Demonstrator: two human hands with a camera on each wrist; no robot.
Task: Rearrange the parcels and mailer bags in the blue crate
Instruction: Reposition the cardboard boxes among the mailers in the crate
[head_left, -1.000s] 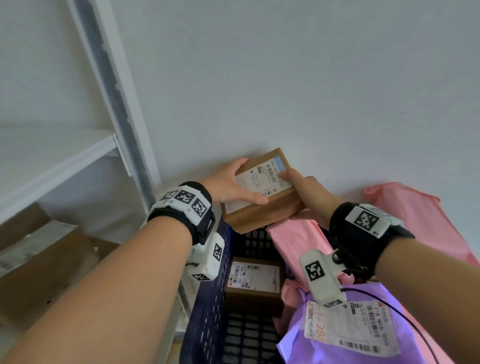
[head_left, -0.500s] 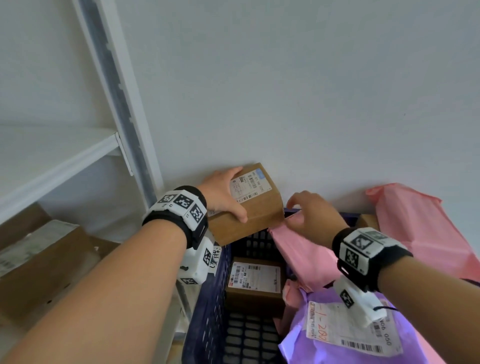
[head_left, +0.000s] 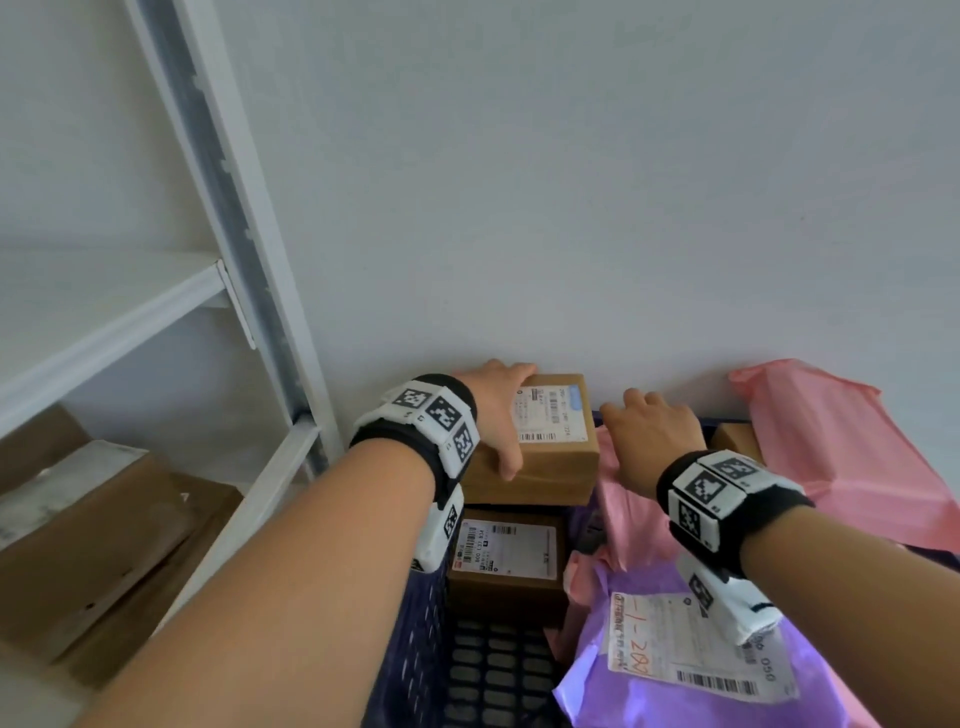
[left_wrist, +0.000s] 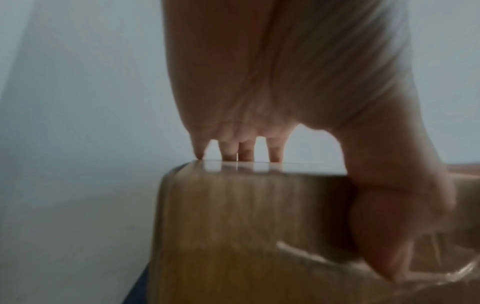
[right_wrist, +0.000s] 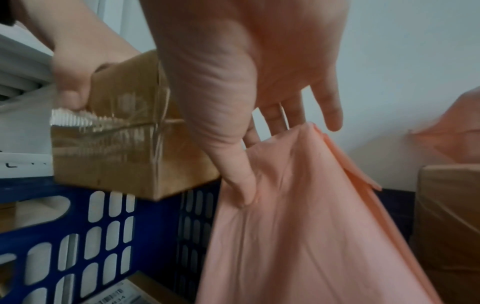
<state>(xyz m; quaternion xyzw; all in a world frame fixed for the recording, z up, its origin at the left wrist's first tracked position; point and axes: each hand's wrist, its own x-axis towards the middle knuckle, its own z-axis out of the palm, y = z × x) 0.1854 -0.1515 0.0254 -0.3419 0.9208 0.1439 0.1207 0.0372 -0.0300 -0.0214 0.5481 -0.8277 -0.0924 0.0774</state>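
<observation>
A brown cardboard box (head_left: 558, 457) with a white label sits on the far left corner rim of the blue crate (head_left: 415, 654). My left hand (head_left: 506, 415) grips it, fingers over the top and thumb on the near side. The left wrist view shows the same grip on the box (left_wrist: 246, 226). My right hand (head_left: 644, 421) holds the top of a pink mailer bag (head_left: 626, 519) standing in the crate. In the right wrist view its thumb (right_wrist: 241, 185) presses the bag's (right_wrist: 311, 226) front while fingers reach behind its top edge.
A second labelled box (head_left: 506, 558) lies lower in the crate. A purple mailer bag (head_left: 665, 691) lies at the near right, another pink bag (head_left: 841, 457) and a small box (head_left: 735, 441) at the far right. White shelving (head_left: 244, 249) with cartons stands left; a wall is close behind.
The box has gone left and down onto the crate's far left corner in my left hand. My right hand let go of it and moved onto the pink bag.
</observation>
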